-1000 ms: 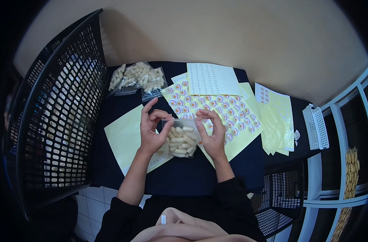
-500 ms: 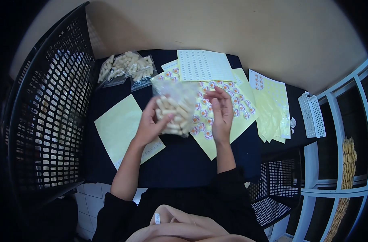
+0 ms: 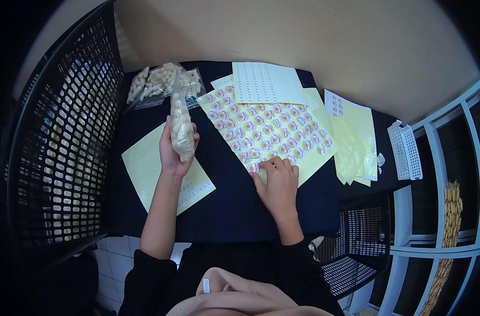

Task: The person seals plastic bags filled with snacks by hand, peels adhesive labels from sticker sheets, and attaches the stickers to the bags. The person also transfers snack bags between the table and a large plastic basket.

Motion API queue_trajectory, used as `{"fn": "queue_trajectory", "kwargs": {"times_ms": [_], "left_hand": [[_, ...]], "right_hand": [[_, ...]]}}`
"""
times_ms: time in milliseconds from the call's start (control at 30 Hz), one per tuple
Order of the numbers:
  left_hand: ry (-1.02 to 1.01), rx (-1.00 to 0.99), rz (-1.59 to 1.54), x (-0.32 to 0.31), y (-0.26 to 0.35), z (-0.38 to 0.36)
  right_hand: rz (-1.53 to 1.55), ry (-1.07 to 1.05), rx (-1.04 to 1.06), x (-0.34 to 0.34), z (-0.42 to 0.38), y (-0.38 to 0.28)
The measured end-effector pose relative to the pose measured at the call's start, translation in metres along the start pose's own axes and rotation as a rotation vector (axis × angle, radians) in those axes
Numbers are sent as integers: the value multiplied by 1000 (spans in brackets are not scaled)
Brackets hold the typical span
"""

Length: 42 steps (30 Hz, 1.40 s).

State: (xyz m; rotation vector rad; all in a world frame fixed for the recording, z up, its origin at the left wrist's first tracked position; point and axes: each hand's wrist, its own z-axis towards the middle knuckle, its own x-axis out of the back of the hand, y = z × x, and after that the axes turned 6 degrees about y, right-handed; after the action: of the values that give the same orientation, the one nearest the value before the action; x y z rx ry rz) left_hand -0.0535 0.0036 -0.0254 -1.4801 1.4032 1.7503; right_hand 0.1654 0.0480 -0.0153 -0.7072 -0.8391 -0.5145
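Held on edge in my left hand is a clear plastic bag filled with pale, finger-shaped snacks. My fingers wrap its lower part, above a yellowish backing sheet. At the near corner of a yellow sticker sheet, my right hand is curled, thumb and forefinger at the edge of a round sticker. Whether that sticker has lifted from the sheet cannot be seen. Rows of similar round stickers with orange centres cover this sheet.
More filled bags lie at the back left, beside a tall black crate. A white printed sheet overlaps the sticker sheet. To the right are yellow backing papers, a white basket and a lower black crate.
My left hand has moved left with the bag and turned it on edge. My right hand has come down from beside the bag to the sticker sheet's near corner, its fingers curling.
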Motion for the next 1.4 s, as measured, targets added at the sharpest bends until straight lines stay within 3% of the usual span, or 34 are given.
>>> {"fn": "queue_trajectory", "kwargs": {"times_ms": [200, 400, 600, 1400], "left_hand": [[132, -20, 12, -9, 1, 0], [50, -30, 27, -2, 2, -1], [157, -33, 82, -7, -2, 0], [166, -24, 133, 1, -3, 2]], "right_hand": [[29, 45, -26, -12, 0, -1], [9, 51, -72, -13, 1, -6], [-3, 11, -91, -6, 3, -9], [0, -148, -123, 4, 5, -19]]}}
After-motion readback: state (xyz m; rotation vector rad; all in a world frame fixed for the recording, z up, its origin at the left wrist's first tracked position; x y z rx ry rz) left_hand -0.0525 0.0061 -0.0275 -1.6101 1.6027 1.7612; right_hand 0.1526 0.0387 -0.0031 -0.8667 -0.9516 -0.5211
